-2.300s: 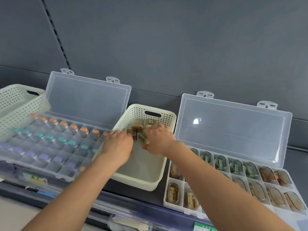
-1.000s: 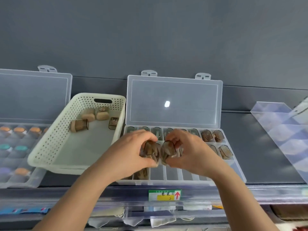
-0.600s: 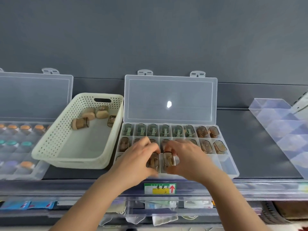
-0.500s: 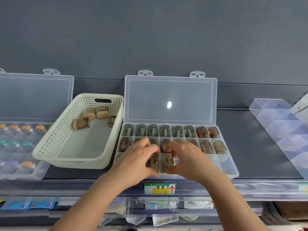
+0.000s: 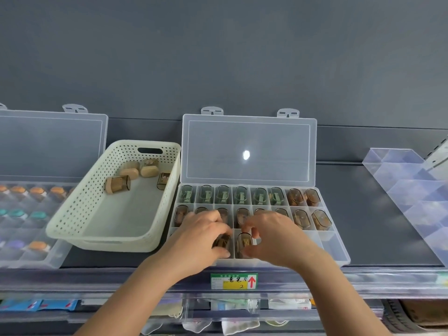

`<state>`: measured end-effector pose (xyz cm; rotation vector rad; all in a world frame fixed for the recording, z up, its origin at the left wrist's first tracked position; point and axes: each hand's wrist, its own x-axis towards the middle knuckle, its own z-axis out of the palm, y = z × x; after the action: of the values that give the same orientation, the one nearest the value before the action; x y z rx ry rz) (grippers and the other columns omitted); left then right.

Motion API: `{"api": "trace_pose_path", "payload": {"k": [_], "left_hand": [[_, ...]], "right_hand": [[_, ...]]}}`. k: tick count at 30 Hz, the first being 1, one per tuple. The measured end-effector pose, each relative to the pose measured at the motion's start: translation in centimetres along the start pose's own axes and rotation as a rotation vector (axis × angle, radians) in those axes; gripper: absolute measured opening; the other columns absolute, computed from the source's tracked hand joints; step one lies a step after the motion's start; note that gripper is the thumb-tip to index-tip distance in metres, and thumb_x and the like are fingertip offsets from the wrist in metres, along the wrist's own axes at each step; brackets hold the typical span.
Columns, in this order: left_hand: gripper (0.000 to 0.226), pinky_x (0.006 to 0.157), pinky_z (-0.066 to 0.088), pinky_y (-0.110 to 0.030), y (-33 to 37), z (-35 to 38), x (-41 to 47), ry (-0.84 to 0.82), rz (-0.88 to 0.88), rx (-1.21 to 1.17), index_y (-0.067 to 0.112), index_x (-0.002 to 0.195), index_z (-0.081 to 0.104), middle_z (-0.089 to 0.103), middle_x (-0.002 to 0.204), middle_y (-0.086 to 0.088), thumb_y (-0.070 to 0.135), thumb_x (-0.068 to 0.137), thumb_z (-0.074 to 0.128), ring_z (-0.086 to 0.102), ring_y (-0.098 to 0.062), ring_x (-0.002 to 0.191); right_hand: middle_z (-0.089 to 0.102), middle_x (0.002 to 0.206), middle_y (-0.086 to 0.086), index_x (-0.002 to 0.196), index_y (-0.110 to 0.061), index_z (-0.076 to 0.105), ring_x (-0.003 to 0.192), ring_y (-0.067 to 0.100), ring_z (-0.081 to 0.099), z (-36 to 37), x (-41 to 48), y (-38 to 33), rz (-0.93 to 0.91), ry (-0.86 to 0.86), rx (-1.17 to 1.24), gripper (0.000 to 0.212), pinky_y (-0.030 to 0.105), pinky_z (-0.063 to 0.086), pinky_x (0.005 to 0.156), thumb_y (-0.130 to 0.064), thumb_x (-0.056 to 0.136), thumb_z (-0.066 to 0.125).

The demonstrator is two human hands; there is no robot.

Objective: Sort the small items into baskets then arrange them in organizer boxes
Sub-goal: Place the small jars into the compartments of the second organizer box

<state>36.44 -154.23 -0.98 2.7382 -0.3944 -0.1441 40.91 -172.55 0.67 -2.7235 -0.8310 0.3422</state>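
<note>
A clear organizer box (image 5: pixel 335 248) lies open in the middle of the shelf, its compartments filled with small brown and green capsule-shaped items. My left hand (image 5: pixel 198 235) pinches a brown item (image 5: pixel 221 241) down in a front-row compartment. Beside it, my right hand (image 5: pixel 274 237) grips another brown item (image 5: pixel 244 241) standing in the neighbouring compartment. To the left sits a cream perforated basket (image 5: pixel 80 214) with several brown items (image 5: pixel 118 184) at its far end.
A second open organizer box (image 5: pixel 52 259) at far left holds orange, teal and purple items. A clear divided tray (image 5: pixel 412 190) leans at the right. A green and yellow price label (image 5: pixel 234 281) marks the shelf's front edge. Packaged goods hang below.
Both hands carried brown items from the basket to the middle organizer box and lowered them into front-row compartments. My view swung right and steadied on that box.
</note>
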Motion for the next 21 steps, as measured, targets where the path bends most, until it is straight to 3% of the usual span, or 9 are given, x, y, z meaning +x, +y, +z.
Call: {"api": "trace_pose_path", "payload": {"k": [5, 10, 14, 18, 21], "left_hand": [[0.047, 0.089, 0.032, -0.021, -0.3, -1.1, -0.2, 0.063, 0.01, -0.026, 0.036, 0.128, 0.054, 0.048, 0.112, 0.017, 0.051, 0.084, 0.061, 0.04, -0.003, 0.103], [0.036, 0.079, 0.037, -0.017, -3.7, -5.3, 0.1, 0.231, -0.105, -0.005, 0.03, 0.12, 0.061, 0.051, 0.104, 0.017, 0.043, 0.087, 0.061, 0.047, 0.0, 0.095], [0.026, 0.085, 0.044, -0.028, -9.2, -7.9, 0.0, 0.319, -0.309, 0.132, 0.025, 0.117, 0.064, 0.054, 0.107, 0.008, 0.031, 0.092, 0.059, 0.05, -0.011, 0.101], [0.029, 0.092, 0.044, -0.036, -14.3, -8.5, 0.6, 0.202, -0.486, 0.363, 0.016, 0.116, 0.062, 0.052, 0.116, -0.006, 0.01, 0.09, 0.051, 0.048, -0.024, 0.109], [0.039, 0.099, 0.039, -0.035, -16.6, -8.0, 1.1, 0.053, -0.552, 0.465, 0.01, 0.124, 0.055, 0.048, 0.125, -0.011, 0.001, 0.087, 0.046, 0.044, -0.028, 0.118]], "right_hand": [[0.063, 0.099, -0.008, 0.107, -0.025, 0.06, 0.084, 0.011, 0.056, -0.8, 1.1, -1.0, -0.034, 0.029, 0.012, 0.032, 0.027, 0.053, 0.079, -0.041, 0.08, 0.068], [0.059, 0.088, -0.011, 0.102, -0.022, 0.065, 0.076, 0.008, 0.056, -2.4, 4.8, -4.7, -0.167, 0.19, 0.092, 0.026, 0.021, 0.052, 0.072, -0.041, 0.085, 0.065], [0.063, 0.101, -0.001, 0.11, -0.019, 0.065, 0.095, 0.017, 0.055, -3.0, 9.2, -8.1, -0.271, 0.262, 0.067, 0.028, 0.032, 0.049, 0.082, -0.035, 0.086, 0.064], [0.061, 0.117, 0.005, 0.119, -0.015, 0.059, 0.113, 0.025, 0.047, -2.2, 14.3, -10.9, -0.303, 0.231, -0.111, 0.036, 0.037, 0.042, 0.095, -0.033, 0.088, 0.056], [0.059, 0.115, 0.006, 0.11, -0.015, 0.056, 0.114, 0.027, 0.043, -1.0, 17.8, -12.6, -0.259, 0.135, -0.333, 0.03, 0.036, 0.034, 0.095, -0.034, 0.088, 0.051]]}}
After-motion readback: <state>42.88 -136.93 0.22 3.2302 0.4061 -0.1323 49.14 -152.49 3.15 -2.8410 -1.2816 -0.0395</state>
